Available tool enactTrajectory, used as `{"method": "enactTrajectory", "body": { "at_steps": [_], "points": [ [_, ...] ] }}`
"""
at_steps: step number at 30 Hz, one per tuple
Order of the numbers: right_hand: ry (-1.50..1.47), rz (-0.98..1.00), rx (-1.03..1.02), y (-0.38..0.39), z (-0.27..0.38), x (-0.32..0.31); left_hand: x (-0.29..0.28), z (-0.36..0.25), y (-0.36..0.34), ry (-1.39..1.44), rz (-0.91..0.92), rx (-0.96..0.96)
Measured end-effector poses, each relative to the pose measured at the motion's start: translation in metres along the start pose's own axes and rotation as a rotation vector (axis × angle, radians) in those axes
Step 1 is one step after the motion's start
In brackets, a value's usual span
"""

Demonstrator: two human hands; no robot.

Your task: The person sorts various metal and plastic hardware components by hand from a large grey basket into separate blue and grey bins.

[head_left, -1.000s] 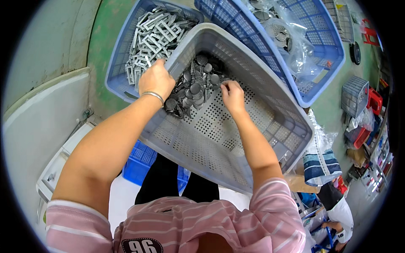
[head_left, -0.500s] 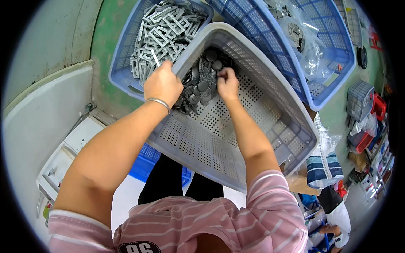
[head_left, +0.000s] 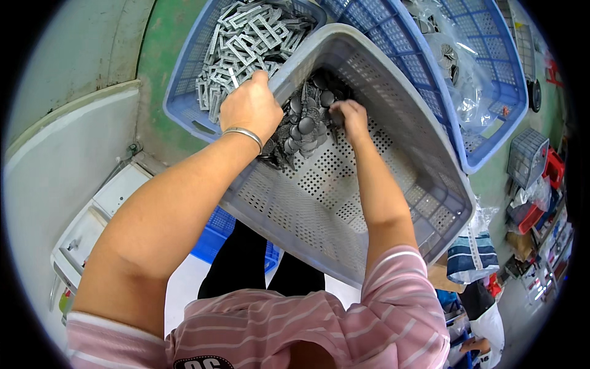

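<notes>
A large grey perforated plastic crate (head_left: 393, 178) sits tilted in front of me. At its far left end lies a heap of dark grey metal pieces (head_left: 305, 126), many with round, flat heads. My left hand (head_left: 251, 109), with a metal bangle at the wrist, is closed over the crate's left rim. Beside its fingers a thin pale strip (head_left: 233, 77) sticks up; I cannot tell whether the hand holds it. Inside the crate, at the heap's right edge, the fingers of my right hand (head_left: 351, 120) are closed on a dark metal piece (head_left: 336, 118).
Behind the left rim stands a blue basket (head_left: 178, 92) of silvery rectangular metal frames (head_left: 252, 40). At the far right, another blue basket (head_left: 458, 144) holds clear plastic bags (head_left: 464, 80) with metal parts. A striped bag (head_left: 472, 252) is beyond the crate's right end.
My right hand has shifted right, off the heap's edge, with a dark piece now showing in its fingers. The left hand stays at the rim. The whole view has shifted slightly.
</notes>
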State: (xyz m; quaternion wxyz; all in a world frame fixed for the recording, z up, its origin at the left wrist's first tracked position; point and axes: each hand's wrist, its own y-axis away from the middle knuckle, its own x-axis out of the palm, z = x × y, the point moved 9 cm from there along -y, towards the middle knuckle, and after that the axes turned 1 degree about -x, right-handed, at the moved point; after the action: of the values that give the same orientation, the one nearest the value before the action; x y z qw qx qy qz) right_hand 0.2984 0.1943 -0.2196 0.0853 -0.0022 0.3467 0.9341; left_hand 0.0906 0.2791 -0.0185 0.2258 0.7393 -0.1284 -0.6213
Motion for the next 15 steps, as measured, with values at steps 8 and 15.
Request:
{"method": "enactTrajectory", "body": {
  "at_steps": [8, 15],
  "points": [
    [0.771, -0.034, -0.477, 0.048, 0.017, 0.054, -0.001, -0.008, -0.004, -0.001, -0.005, 0.017],
    [-0.413, 0.111, 0.249, 0.044, -0.048, 0.028, -0.004, -0.003, -0.004, -0.014, -0.023, 0.018]
  ]
}}
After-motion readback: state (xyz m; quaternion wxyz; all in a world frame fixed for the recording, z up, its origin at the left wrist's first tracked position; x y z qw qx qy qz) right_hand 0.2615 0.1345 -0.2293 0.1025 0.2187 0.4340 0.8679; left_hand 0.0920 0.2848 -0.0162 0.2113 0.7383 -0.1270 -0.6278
